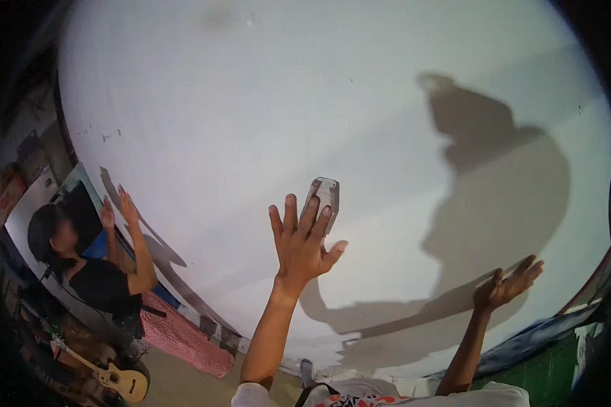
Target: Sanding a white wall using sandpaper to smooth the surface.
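Observation:
My left hand (303,249) is raised before a white wall (234,127), its back towards me and fingers spread. Beyond its fingertips is a small elongated pale panel (328,189) with grey edges. My fingers overlap its lower part, so I cannot tell what it is or whether I touch it. To the right, my right hand (509,285) is lifted with fingers extended and holds nothing. A large shadow (499,219) of a head and arms falls on the wall around it.
At the left, a person (104,280) in a black top and pink patterned skirt raises both hands by the wall. An acoustic guitar (125,381) lies low at the left. Dark blue fabric (519,341) and a green surface (534,366) are at the lower right.

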Tool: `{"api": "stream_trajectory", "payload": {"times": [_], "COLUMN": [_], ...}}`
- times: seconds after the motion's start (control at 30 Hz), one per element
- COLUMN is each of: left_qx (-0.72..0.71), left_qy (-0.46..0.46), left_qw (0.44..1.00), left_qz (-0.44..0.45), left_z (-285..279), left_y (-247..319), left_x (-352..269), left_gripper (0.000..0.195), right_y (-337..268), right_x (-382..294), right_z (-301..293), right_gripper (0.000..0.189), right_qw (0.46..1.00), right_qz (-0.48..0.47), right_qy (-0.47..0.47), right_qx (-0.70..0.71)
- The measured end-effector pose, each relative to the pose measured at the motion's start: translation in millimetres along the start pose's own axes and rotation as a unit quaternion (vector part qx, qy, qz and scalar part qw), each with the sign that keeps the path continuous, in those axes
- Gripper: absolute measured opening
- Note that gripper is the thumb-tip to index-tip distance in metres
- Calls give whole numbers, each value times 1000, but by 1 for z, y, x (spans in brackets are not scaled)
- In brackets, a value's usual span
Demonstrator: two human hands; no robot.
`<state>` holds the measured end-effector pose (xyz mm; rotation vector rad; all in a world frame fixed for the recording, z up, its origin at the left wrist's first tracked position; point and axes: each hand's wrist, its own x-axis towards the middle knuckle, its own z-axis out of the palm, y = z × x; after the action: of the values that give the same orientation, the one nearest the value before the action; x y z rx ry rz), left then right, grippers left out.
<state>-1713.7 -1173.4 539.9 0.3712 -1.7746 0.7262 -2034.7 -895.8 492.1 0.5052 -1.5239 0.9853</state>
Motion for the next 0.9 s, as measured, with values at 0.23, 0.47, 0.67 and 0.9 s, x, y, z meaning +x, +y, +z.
{"api": "stream_trajectory", "payload": {"times": [0.23, 0.47, 0.67, 0.9], "left_qx": [-53, -52, -39, 16], "left_qy": [111, 44, 47, -22], "left_qw": [967, 990, 996, 998], "left_qz": [-222, -122, -65, -65], "left_z": [-4, -16, -10, -2], "left_y": [-75, -67, -45, -10], "left_x": [43, 94, 111, 118], "left_gripper": [74, 72, 77, 86], "right_y": [11, 7, 14, 24], "right_x": [-10, -6, -11, -12], "right_z": [6, 13, 11, 18], "right_gripper": [84, 83, 80, 78], "right_qw": [1000, 1000, 999, 1000], "right_qz": [13, 12, 10, -1], "right_qy": [2, 24, 29, 30], "right_qx": [-3, 7, 18, 9]}}
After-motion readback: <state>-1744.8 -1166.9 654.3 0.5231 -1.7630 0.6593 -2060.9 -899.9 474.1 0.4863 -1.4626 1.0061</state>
